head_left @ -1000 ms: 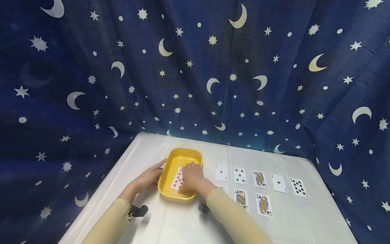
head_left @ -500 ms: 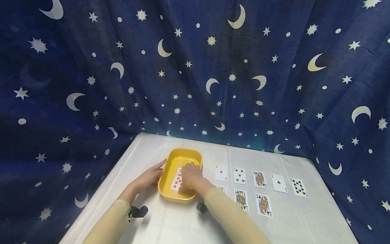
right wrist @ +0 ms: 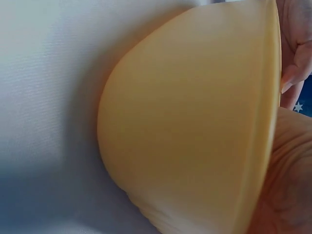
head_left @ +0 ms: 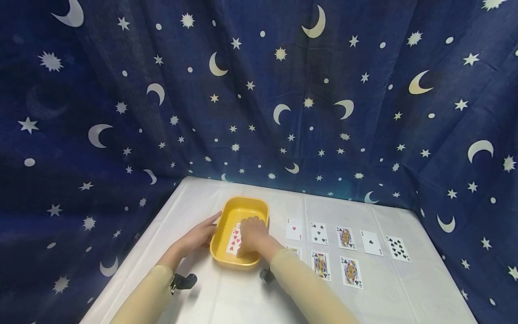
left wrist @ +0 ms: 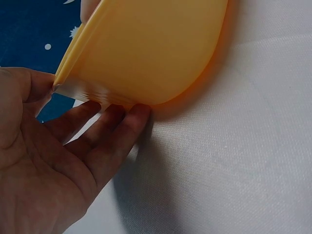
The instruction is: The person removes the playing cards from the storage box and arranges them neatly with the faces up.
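Observation:
A yellow plastic tub (head_left: 239, 264) stands on the white-covered table, with playing cards (head_left: 234, 242) lying in it. The top one showing has red hearts, and the edge of another sticks out behind it. My right hand (head_left: 254, 236) reaches inside over the cards, its fingers bent downward. Its fingertips are hidden, so I cannot tell whether they pinch a card. At the tub's left side is my left hand (head_left: 198, 236). In the left wrist view, its fingertips (left wrist: 139, 113) touch the outer wall (left wrist: 156, 48) low down, with another part of the hand at the rim.
Right of the tub, face-up cards form two rows, including an ace of hearts (head_left: 294, 229), an ace of clubs (head_left: 371, 243) and a queen (head_left: 351, 272). My right forearm (head_left: 307, 288) partly covers a card in the near row. A dark blue curtain (head_left: 259, 90) hangs behind the table.
The heart card in the tub has shifted slightly under my right hand, and more of another card's edge shows. My right forearm has moved a little left. My left hand stays put.

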Tool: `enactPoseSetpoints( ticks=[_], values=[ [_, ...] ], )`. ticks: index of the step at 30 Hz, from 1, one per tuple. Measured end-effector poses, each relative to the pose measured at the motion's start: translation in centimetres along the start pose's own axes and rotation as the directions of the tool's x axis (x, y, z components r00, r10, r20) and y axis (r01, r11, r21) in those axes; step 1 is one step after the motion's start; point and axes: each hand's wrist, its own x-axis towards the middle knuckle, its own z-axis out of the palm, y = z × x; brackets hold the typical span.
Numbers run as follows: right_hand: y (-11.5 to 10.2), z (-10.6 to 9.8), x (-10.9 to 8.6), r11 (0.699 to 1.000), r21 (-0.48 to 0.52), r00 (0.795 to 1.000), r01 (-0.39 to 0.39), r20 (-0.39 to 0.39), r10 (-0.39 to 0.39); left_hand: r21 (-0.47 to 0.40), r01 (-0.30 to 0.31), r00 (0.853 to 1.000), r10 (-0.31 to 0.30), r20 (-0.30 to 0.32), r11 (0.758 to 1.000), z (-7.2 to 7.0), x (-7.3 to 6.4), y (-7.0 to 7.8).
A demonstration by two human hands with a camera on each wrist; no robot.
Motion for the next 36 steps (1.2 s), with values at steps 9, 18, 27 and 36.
enactPoseSetpoints(
  ticks=[9,18,27,36],
  values=[
    [0.2,0.4,-0.1,0.998,-0.019,0.998,0.067,0.003,-0.067,-0.003,-0.005,1.000,0.005,0.012,1.000,0.0,-0.1,0.0],
    [1.2,0.5,-0.1,0.980,-0.123,0.986,0.159,-0.021,-0.163,-0.007,-0.006,1.000,0.006,-0.003,1.000,0.2,-0.1,0.2],
    [3.4,-1.9,-1.5,0.966,-0.126,0.961,0.225,-0.132,-0.241,0.028,0.003,1.000,-0.002,-0.030,1.000,0.1,0.4,0.0],
    [9.7,-5.3,-6.1,0.976,-0.049,0.940,0.212,-0.263,-0.217,0.017,0.003,1.000,-0.002,-0.021,1.000,0.3,0.2,-0.4]
  ],
)
